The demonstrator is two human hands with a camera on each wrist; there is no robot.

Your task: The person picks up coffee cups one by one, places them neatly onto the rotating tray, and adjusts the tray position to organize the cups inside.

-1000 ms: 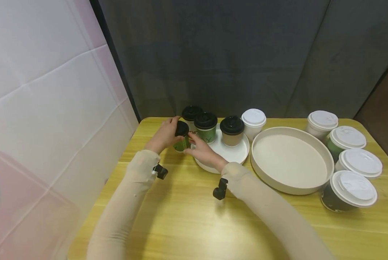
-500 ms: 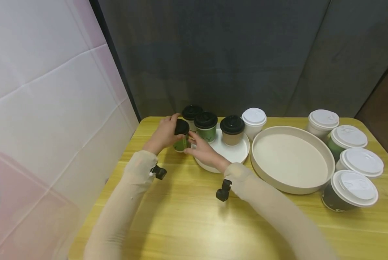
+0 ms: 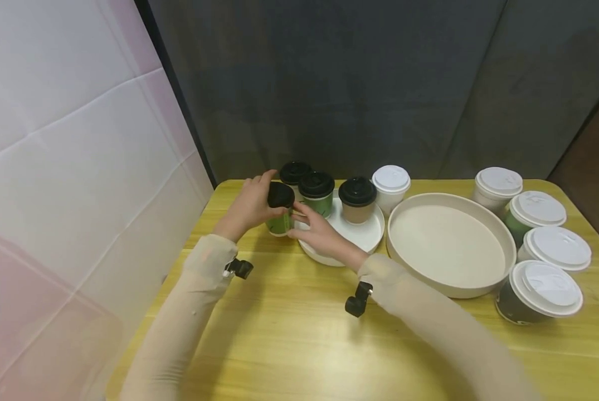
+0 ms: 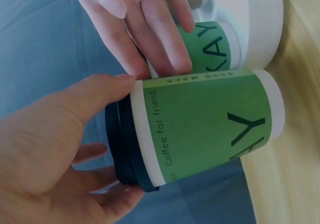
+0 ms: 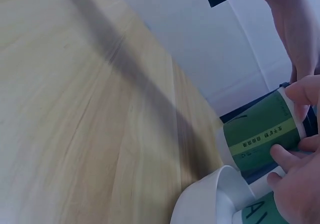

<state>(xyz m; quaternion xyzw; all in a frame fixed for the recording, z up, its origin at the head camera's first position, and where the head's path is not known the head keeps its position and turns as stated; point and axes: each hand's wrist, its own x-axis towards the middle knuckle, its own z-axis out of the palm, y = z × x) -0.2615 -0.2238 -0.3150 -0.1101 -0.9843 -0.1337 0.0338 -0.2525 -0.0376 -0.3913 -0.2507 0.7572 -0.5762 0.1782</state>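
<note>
My left hand [image 3: 249, 204] grips a green paper coffee cup [image 4: 210, 126] near its rim, thumb and fingers around the black lid [image 4: 131, 139]. The cup is at the left edge of a round white tray [image 3: 351, 236]. My right hand [image 3: 324, 235] is at the cup's right side, its fingers [image 4: 150, 31] extended, between this cup and another green cup [image 3: 319, 207] on the tray. A brown cup [image 3: 358, 214] with a black lid stands on the tray too. Behind them is one more black-lidded cup [image 3: 295, 172], partly hidden.
A larger beige round tray [image 3: 449, 245] lies right of the white one. A white-lidded cup [image 3: 391, 186] stands behind the gap between the trays. Several white-lidded cups, among them a dark one [image 3: 525, 301], line the wooden table's [image 3: 299, 334] right side. A pale cloth wall [image 3: 88, 167] borders the left.
Both wrists have shifted slightly apart, the left leftward and the right rightward. The green cup stays in nearly the same place in the left hand's grip.
</note>
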